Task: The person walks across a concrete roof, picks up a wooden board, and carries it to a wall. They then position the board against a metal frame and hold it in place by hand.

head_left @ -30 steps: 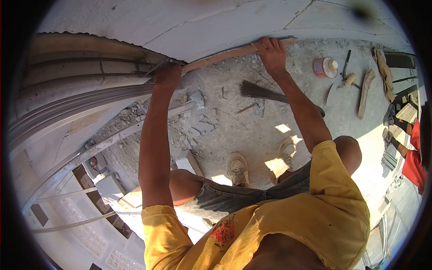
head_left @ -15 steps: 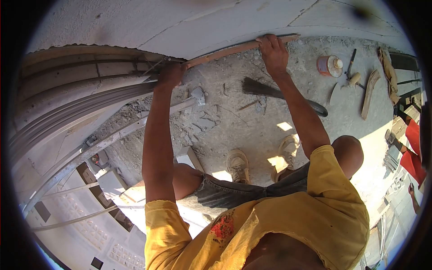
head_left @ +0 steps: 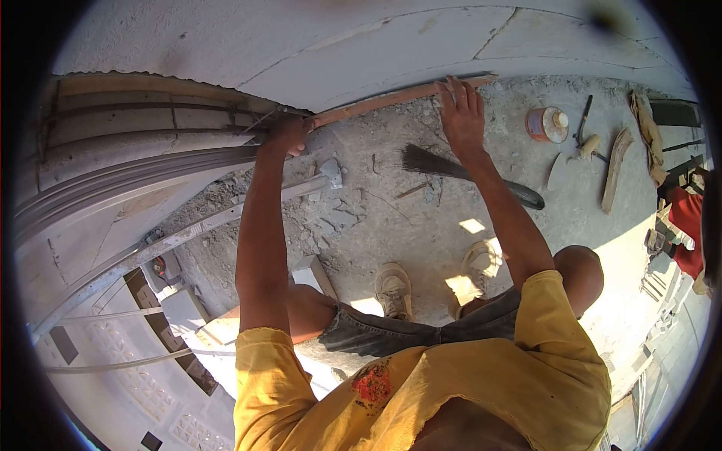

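A long, thin wooden strip (head_left: 376,104) lies along the foot of the pale block wall (head_left: 361,64). At its left end, by the corner of the wall opening, my left hand (head_left: 286,136) is closed around it, the fingers partly in shadow. Further right, my right hand (head_left: 462,124) holds the strip near its other end, fingers reaching over its top with small gaps between them. Below my right forearm lies a dark-bristled brush (head_left: 436,161), its handle partly hidden by the arm.
Rubble (head_left: 331,218) covers the floor at left, beside a long metal bar (head_left: 218,218). On the right are a labelled can (head_left: 547,124), a hammer-like tool (head_left: 585,120), a piece of wood (head_left: 617,169) and a cloth (head_left: 648,139). A person in red (head_left: 686,225) is at far right.
The fingers of my right hand have straightened and loosened somewhat over the strip. My left hand stays at its end. The person in red has shifted, and the view has tilted slightly.
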